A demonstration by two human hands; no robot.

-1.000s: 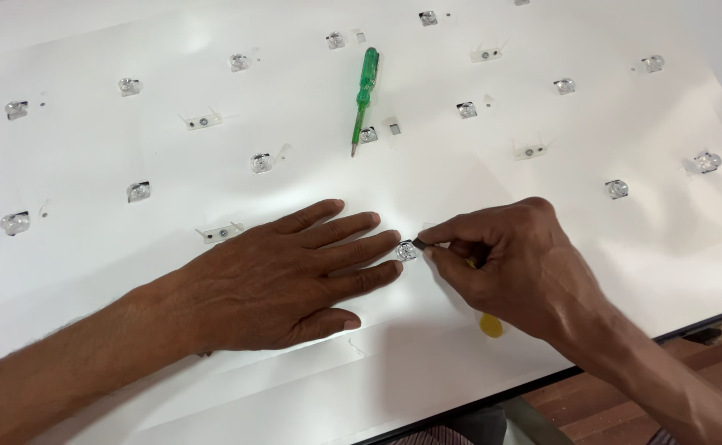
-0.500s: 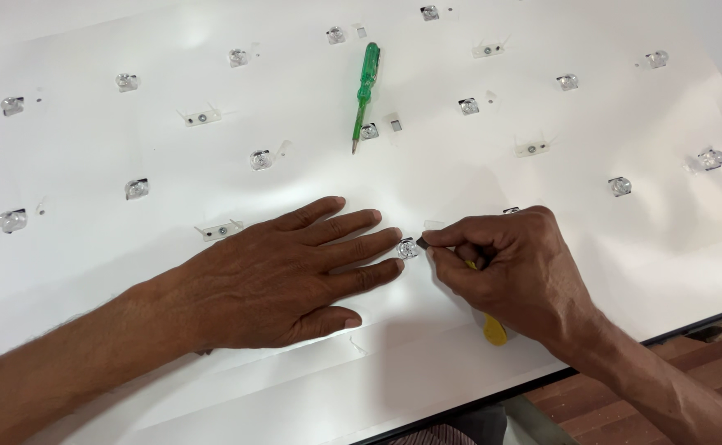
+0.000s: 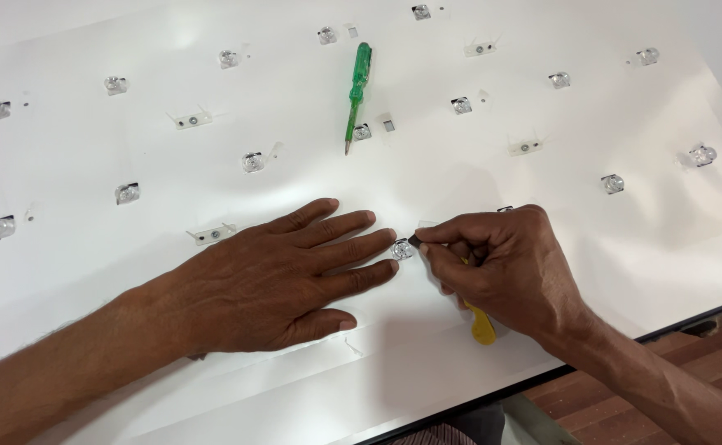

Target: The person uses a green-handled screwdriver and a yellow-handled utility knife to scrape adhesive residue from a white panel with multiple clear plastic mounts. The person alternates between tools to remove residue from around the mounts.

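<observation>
The small clear lens [image 3: 402,250] sits on the white sheet [image 3: 542,363], between the two hands. The left hand [image 3: 274,280] lies flat, fingers spread, fingertips just beside it. The right hand [image 3: 505,268] pinches a yellow-handled tool [image 3: 482,324], its dark tip at the lens. A green screwdriver [image 3: 357,95] lies well apart.

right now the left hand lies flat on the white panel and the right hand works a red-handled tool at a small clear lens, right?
Not quite: in the head view the tool in the right hand has a yellow handle, not red. The left hand does lie flat on the white panel, by the clear lens.
</observation>
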